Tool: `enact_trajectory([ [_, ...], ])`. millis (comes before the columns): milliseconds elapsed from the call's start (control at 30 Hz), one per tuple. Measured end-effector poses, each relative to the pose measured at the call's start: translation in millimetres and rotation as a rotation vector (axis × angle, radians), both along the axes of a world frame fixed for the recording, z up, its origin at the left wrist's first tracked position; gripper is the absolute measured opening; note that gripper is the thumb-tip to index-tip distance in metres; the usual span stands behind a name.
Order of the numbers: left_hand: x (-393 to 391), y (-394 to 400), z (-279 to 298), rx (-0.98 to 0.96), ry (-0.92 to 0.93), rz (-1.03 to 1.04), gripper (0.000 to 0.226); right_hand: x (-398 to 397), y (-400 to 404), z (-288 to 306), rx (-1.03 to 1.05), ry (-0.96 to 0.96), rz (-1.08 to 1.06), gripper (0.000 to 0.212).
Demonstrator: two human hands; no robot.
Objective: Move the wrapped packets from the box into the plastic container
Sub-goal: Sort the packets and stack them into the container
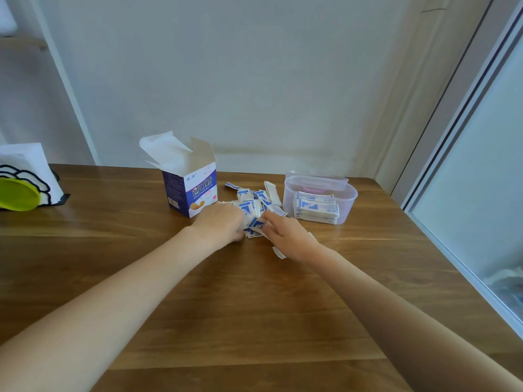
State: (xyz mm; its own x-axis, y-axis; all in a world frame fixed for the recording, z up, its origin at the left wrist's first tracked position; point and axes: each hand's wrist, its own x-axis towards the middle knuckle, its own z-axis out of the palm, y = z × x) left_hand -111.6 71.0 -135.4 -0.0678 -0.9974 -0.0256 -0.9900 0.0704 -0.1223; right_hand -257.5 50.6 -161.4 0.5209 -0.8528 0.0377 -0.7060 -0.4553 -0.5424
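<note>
Soft, even daylight enters from the frosted glass panel [478, 176] at right. Shadows on the brown wooden surface [226, 306] are faint. Wide-angle distortion bends the edges; detail is slightly soft.

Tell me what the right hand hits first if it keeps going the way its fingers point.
The right hand points up-left into the loose packets; beyond those, probably the box.

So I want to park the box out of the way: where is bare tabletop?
Bare wood lies left of the box, up to the napkin holder, and across the near table around both forearms. Crowded: the loose packets between box and plastic container.
</note>
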Motion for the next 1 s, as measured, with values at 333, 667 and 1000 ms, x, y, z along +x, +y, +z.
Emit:
enact_trajectory([
  [333, 34, 2, 5, -0.058, 1.101, 0.333, 0.022, 3, -9, 12, 0.276, -0.446, -0.22, 0.019],
  [667, 3, 6, 5, 0.025, 1.446, 0.364, 0.025, 2, -2, 32, 0.771, -1.034, -0.179, 0.012],
  [1000, -4, 1, 3, -0.032, 1.265, 0.265, 0.03, 5, -5, 27, 0.8, -1.027, -0.334, 0.003],
])
